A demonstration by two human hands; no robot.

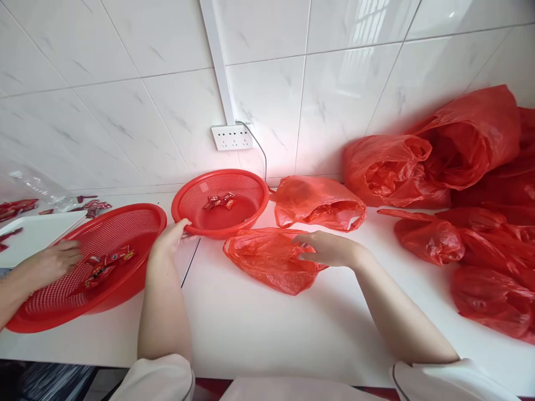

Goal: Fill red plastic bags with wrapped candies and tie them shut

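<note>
A round red plastic basket [219, 220] stands against the wall with a few small red-wrapped packets [219, 201] in its bottom. My left hand [172, 236] grips the near-left part of its rim, thumb on top. Just in front of this basket lies a thin red plastic bag [271, 262], its mouth spread. Over the right side of that mouth is my right hand [328, 248], fingers stretched out and apart from the thumb; nothing shows in its grasp. Another red plastic bag [320, 203] sits behind it.
At left, a co-worker's hand [50, 264] reaches into a larger red basket [156, 214] holding red packets. A white tray [37, 239] and a clear bottle [42, 189] lie beyond. Filled red bags [468, 139] crowd the right side. A socket strip [232, 137] with a cable is on the wall.
</note>
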